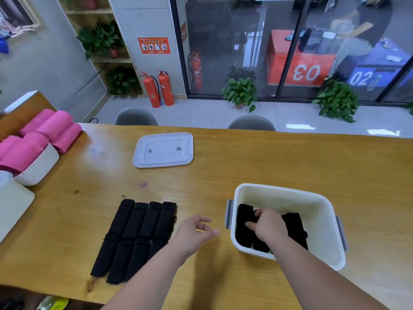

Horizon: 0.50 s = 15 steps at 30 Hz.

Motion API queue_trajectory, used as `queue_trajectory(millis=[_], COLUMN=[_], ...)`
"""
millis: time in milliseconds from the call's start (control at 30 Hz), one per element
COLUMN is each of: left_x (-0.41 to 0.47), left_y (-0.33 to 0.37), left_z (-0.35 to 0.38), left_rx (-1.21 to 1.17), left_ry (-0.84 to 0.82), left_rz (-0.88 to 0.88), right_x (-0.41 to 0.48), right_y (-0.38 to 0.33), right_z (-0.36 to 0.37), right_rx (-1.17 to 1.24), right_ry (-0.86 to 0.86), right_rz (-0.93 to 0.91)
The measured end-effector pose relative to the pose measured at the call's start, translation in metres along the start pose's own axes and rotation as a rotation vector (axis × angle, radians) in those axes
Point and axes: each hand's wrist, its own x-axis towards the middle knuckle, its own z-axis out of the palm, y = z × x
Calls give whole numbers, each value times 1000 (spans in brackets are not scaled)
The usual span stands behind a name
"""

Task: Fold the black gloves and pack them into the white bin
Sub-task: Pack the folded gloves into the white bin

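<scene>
Lower right, our right hand [267,225] is gripping folded black gloves [244,229] inside the white plastic bin [312,211]; our left hand [194,233] is hovering, fingers relaxed, holding nothing.

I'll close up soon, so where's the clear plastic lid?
In the head view, the clear plastic lid lies flat mid-table, beyond the black fabric gloves and left of the white plastic bin.

Orange table [280,69] "03", blue table [383,62] "02"

Right hand [268,228] seemingly round binned gloves [243,232]
</scene>
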Motion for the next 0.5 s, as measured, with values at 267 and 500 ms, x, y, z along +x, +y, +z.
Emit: queue_trajectory(millis=[267,500], left_x=[-1,-4], left_y=[-10,-18], left_z=[-15,-35], left_rx=[39,51], left_ry=[17,88], left_rz=[-22,-6], right_x=[-4,-23], right_y=[-1,-21], right_z=[-10,-25], right_rx=[95,400], right_ry=[40,161], right_rz=[-27,-171])
